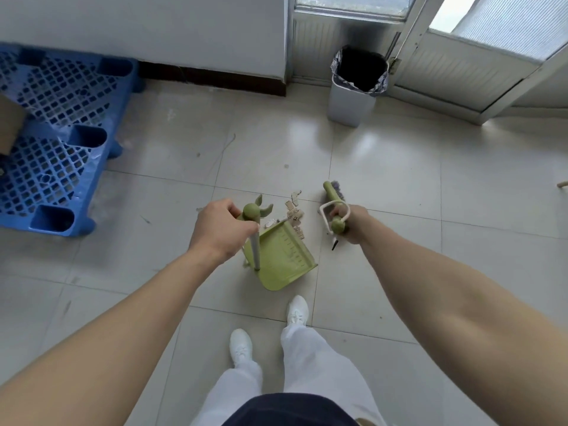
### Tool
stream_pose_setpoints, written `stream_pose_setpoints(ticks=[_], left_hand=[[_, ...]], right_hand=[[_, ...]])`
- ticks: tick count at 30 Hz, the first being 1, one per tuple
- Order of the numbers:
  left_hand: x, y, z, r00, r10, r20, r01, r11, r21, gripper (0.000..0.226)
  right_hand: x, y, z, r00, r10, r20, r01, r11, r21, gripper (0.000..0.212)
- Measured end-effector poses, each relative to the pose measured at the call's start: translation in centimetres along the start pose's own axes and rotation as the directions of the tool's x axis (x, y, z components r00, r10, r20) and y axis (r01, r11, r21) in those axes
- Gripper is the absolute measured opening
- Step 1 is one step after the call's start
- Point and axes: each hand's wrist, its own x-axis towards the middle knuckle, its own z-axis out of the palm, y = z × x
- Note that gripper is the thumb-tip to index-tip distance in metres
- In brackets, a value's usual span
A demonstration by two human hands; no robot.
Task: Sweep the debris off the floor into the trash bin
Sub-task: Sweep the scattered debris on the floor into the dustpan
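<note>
My left hand (219, 230) grips the top of the green dustpan's upright handle (254, 241). The green dustpan (284, 259) rests on the tiled floor just ahead of my feet, its mouth facing the debris. Several small cardboard scraps (295, 215) lie on the floor at the pan's far edge. My right hand (349, 224) holds the green broom handle (338, 224), which has a white loop at its top. The broom's head (335, 192) touches the floor right of the scraps. A grey trash bin (353, 103) with a black liner stands farther ahead, by the door.
A blue plastic pallet (58, 149) lies on the floor at the left, with a cardboard piece (9, 124) on it. A white wall with a dark skirting board (215, 78) runs behind. A glazed door frame (461, 72) stands open at the right.
</note>
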Motion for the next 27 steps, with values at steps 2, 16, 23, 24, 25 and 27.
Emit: stream_pose_setpoints(ticks=[2,16,23,24,25,27], left_hand=[[0.4,0.0,0.1,1.0,-0.02,-0.022,0.02,1.0,-0.018,0.024],[0.5,-2.7,-2.5,0.989,-0.127,-0.075,0.119,0.988,-0.099,0.028],[-0.6,-4.6,-3.6,0.977,-0.153,-0.146,0.138,0.984,-0.109,0.026],[-0.7,-4.8,-3.8,0.977,-0.151,-0.149,0.136,0.985,-0.104,0.026],[-0.7,-4.9,-4.0,0.978,-0.146,-0.149,0.132,0.986,-0.098,0.026],[-0.8,-5.4,-4.5,0.98,-0.136,-0.145,0.123,0.988,-0.098,0.026]], right_hand=[[-0.2,0.6,1.4,0.996,0.009,0.087,-0.001,0.996,-0.089,0.019],[-0.3,0.7,2.2,0.991,-0.086,0.107,0.117,0.934,-0.336,0.016],[-0.3,3.6,4.5,0.988,0.047,0.15,0.031,0.878,-0.477,0.016],[-0.9,4.4,4.6,0.985,0.059,0.162,0.027,0.873,-0.486,0.019],[-1.3,5.2,4.5,0.984,0.058,0.169,0.034,0.868,-0.495,0.021],[-2.1,6.1,3.8,0.985,0.028,0.172,0.059,0.874,-0.483,0.022]])
